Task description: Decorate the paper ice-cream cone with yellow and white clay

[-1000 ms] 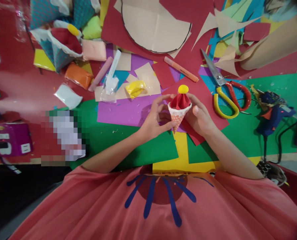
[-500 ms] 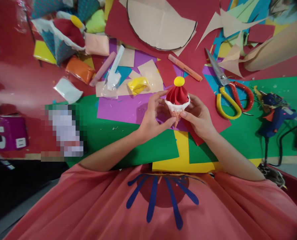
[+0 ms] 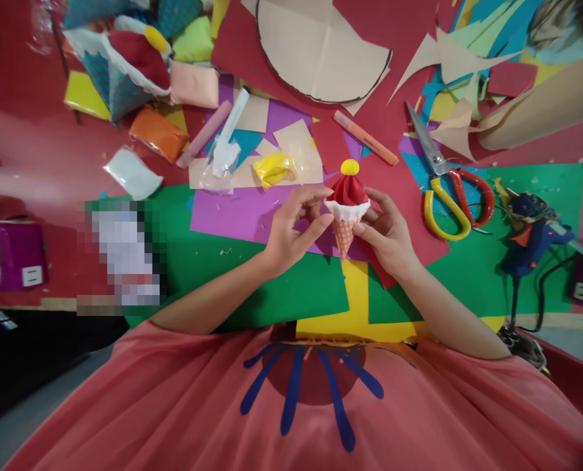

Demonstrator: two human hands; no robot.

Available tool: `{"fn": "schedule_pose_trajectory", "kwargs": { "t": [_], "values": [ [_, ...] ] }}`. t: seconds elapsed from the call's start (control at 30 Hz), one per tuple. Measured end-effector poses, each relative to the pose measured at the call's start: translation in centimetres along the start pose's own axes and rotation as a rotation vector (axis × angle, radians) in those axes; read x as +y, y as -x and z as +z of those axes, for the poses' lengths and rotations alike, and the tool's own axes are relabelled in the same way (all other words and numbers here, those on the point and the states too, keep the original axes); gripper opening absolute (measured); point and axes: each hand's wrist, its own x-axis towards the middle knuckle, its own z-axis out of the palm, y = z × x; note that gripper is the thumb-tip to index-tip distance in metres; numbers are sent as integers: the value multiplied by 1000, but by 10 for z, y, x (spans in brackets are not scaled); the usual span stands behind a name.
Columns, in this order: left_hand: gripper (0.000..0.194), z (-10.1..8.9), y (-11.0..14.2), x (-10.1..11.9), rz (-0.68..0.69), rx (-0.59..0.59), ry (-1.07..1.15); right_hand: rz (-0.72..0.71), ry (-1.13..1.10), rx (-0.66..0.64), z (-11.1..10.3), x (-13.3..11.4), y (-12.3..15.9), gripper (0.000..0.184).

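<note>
A small craft ice cream cone point(image 3: 344, 237) stands upright between my hands, with a checked orange cone, white scalloped rim, red pleated swirl and yellow ball on top. My right hand point(image 3: 387, 229) grips it from the right, thumb against the cone just under the rim, fingers behind. From the left, my left hand point(image 3: 296, 226) curls around, thumb and index fingertips at the rim's left edge. Beneath lie purple paper point(image 3: 232, 212) and green sheets point(image 3: 271, 278). Just beyond is a yellow clay packet point(image 3: 274, 170).
Scissors point(image 3: 436, 163) with red and yellow handles and a blue glue gun point(image 3: 531, 245) lie right. An orange marker point(image 3: 367, 137) sits ahead. A larger blue cone point(image 3: 129, 85) and clay packets stand back left. A tan paper roll point(image 3: 541, 104) crosses the right side.
My left thumb has come off the front of the cone and moved to the rim's left edge. More of the checked cone now shows. My right hand keeps its grip.
</note>
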Motion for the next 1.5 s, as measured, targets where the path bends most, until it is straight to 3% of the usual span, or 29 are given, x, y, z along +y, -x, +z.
{"fn": "schedule_pose_trajectory", "kwargs": {
  "t": [0.23,0.53,0.77,1.07,1.5],
  "values": [
    [12,-9,-11,4,133,-37,-195,13,45,-39,4,-6,1,60],
    [22,-11,-17,7,92,-62,-218,-16,73,-67,5,-4,-1,61],
    [20,-11,-14,4,86,9,-125,-31,39,-74,2,-4,-2,58],
    [4,-14,-18,0,297,-7,-231,21,-50,-103,0,-3,-4,58],
    [15,-15,-15,0,150,-10,-196,27,4,-89,2,-5,-2,57]
  ]
}}
